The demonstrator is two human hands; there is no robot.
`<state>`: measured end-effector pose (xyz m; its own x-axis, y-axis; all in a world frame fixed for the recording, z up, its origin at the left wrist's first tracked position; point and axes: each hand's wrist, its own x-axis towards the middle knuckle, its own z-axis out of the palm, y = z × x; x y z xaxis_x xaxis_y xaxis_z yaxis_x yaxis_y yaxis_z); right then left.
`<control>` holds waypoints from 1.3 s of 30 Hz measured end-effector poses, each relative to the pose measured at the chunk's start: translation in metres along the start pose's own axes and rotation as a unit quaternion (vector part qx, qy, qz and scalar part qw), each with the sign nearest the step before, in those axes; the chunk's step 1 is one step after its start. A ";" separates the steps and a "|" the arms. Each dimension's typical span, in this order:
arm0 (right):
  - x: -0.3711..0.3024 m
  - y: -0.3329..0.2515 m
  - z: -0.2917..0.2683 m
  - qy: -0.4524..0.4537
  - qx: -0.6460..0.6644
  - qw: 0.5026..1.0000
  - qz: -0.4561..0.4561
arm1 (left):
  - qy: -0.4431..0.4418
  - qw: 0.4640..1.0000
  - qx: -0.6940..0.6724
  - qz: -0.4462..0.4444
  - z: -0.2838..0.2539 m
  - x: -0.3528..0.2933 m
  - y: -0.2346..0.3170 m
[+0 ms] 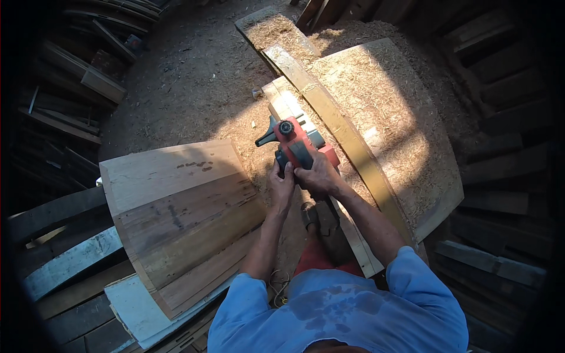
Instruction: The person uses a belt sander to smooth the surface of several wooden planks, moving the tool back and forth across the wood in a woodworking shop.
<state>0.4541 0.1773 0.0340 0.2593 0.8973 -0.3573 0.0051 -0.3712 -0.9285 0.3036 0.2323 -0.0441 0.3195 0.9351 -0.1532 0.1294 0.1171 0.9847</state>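
Observation:
A red and dark grey electric hand planer [295, 146], with a round black knob on top, is held in front of my body. My left hand [282, 183] is closed on its left side near the rear. The fingers of my right hand [321, 175] wrap around the rear part from the right. The planer sits over or beside a narrow pale board [353, 238] that runs from near my legs to the far side; I cannot tell whether its sole touches the wood. Just right of it lies a long, thick yellowish plank [335, 115].
On the left, a wide panel of joined boards [191, 215] rests on stacked planks [70, 262]. To the right is a broad board [438, 209] strewn with wood shavings [376, 76]. More lumber [494, 203] lines the right side. My shoe [310, 215] is below the planer.

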 end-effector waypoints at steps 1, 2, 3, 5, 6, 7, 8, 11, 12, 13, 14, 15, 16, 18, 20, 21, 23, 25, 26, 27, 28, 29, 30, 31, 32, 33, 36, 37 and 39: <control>0.017 -0.011 -0.001 -0.006 -0.005 1.000 0.002 | -0.003 1.000 0.010 -0.019 -0.001 0.019 0.006; 0.037 -0.009 0.002 0.007 0.011 0.999 -0.035 | -0.007 0.999 0.020 -0.038 -0.005 0.039 0.012; 0.053 -0.018 0.003 0.004 0.019 0.999 -0.029 | -0.009 0.998 0.030 -0.058 -0.009 0.057 0.019; 0.084 -0.043 0.004 -0.006 0.038 0.999 -0.019 | -0.004 0.998 0.037 -0.050 -0.015 0.093 0.027; 0.101 -0.052 0.006 -0.016 0.056 0.998 -0.018 | -0.004 0.998 0.040 -0.049 -0.021 0.115 0.021; 0.117 -0.060 0.007 -0.013 0.051 0.998 -0.046 | -0.002 0.998 0.045 -0.049 -0.026 0.135 0.020; 0.131 -0.068 0.007 -0.015 0.049 0.998 -0.046 | 0.007 0.998 0.043 -0.042 -0.027 0.153 0.020; 0.175 -0.082 0.006 0.005 0.017 0.995 -0.102 | 0.033 0.999 0.028 -0.019 -0.028 0.204 0.024; 0.181 -0.084 0.005 0.022 0.006 0.993 -0.112 | 0.027 0.998 0.041 -0.029 -0.026 0.209 0.034; 0.181 -0.089 0.006 0.009 0.029 0.996 -0.082 | 0.023 0.997 0.056 -0.045 -0.027 0.208 0.044; 0.185 -0.088 0.008 0.009 0.012 0.998 -0.063 | 0.022 0.998 0.036 -0.047 -0.027 0.209 0.040; 0.187 -0.085 0.007 0.012 -0.005 0.999 -0.047 | 0.020 0.999 0.016 -0.046 -0.026 0.208 0.040; 0.179 -0.077 0.006 0.008 0.015 0.998 -0.057 | 0.013 0.999 0.025 -0.040 -0.026 0.198 0.039; 0.153 -0.060 0.009 -0.002 0.054 0.995 -0.082 | 0.002 0.999 0.038 -0.014 -0.025 0.163 0.029; 0.104 -0.046 0.004 0.007 0.030 0.997 -0.068 | -0.017 0.999 0.043 -0.014 -0.021 0.115 0.025; 0.081 -0.032 0.006 0.013 0.026 0.997 -0.071 | -0.031 0.999 0.037 0.001 -0.022 0.089 0.010; 0.015 -0.020 0.003 0.005 0.022 1.000 -0.011 | -0.014 0.996 0.090 -0.008 -0.018 0.022 -0.018; -0.051 0.008 -0.005 0.017 -0.008 0.999 0.027 | -0.019 0.991 0.133 -0.018 -0.003 -0.053 -0.020; -0.087 0.015 -0.007 0.026 -0.010 0.999 0.040 | -0.023 0.985 0.169 -0.039 0.003 -0.095 -0.001; -0.120 0.021 -0.008 0.030 -0.010 0.998 0.051 | -0.042 0.984 0.160 -0.071 0.003 -0.134 -0.006; -0.149 0.038 -0.009 0.021 -0.016 0.998 0.060 | -0.057 0.982 0.152 -0.100 0.004 -0.163 -0.010; -0.176 0.056 -0.009 0.012 -0.021 0.997 0.075 | -0.065 0.987 0.104 -0.106 0.008 -0.187 -0.001; -0.198 0.068 -0.007 0.015 -0.032 0.996 0.079 | -0.072 0.990 0.056 -0.108 0.013 -0.208 0.007; -0.217 0.078 -0.006 0.015 -0.044 0.995 0.084 | -0.064 0.977 0.186 -0.080 0.009 -0.235 -0.024; -0.227 0.084 -0.006 0.021 -0.054 0.994 0.090 | -0.074 0.976 0.189 -0.081 0.008 -0.240 -0.023; -0.225 0.080 -0.006 0.018 -0.052 0.995 0.088 | -0.081 0.975 0.190 -0.082 0.008 -0.242 -0.015; -0.199 0.066 -0.005 0.023 -0.033 0.997 0.067 | -0.090 0.971 0.194 -0.106 0.004 -0.209 -0.002; -0.181 0.060 -0.002 0.034 -0.018 0.998 0.049 | -0.082 0.978 0.161 -0.108 0.001 -0.191 -0.006; -0.138 0.046 -0.001 0.020 0.006 0.997 0.069 | -0.062 0.987 0.095 -0.113 -0.003 -0.147 -0.018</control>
<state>0.4195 0.0367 0.0406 0.2958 0.8272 -0.4778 -0.0446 -0.4876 -0.8719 0.2517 0.0937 -0.0390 0.3736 0.8427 -0.3876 0.3798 0.2423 0.8928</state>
